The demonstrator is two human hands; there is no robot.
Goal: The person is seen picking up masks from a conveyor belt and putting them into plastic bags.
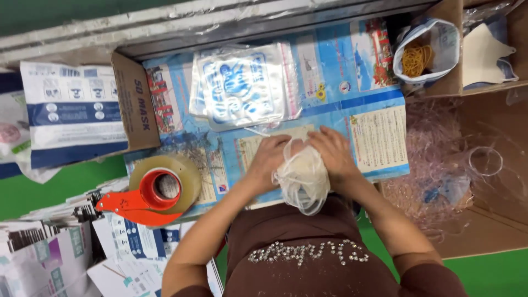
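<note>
- On the worktable, a blue printed sheet [330, 104] covered the surface and carried most of the items shown.
- To the left lay a white and blue carton [77, 113], its brown cardboard flap open toward the sheet.
- At the far right stood an open cardboard box [478, 82] holding white face masks [487, 52].
- Near the top centre of the sheet rested a stack of clear printed bags [242, 85], apart from the hands.
- At the lower left sat a roll of clear tape [170, 176] in a red dispenser [129, 204], beside piles of flat printed packets [49, 258].
- At the upper right stood a small bag of yellow rubber bands [419, 58].
- At the sheet's near edge, close to the person's body, was a bundle of white masks [303, 179] with loose elastic loops hanging from it.
- The left hand [268, 159] gripped the bundle's left side, fingers curled around it.
- The right hand [333, 149] pressed on its right side, fingers closed over the top.
</note>
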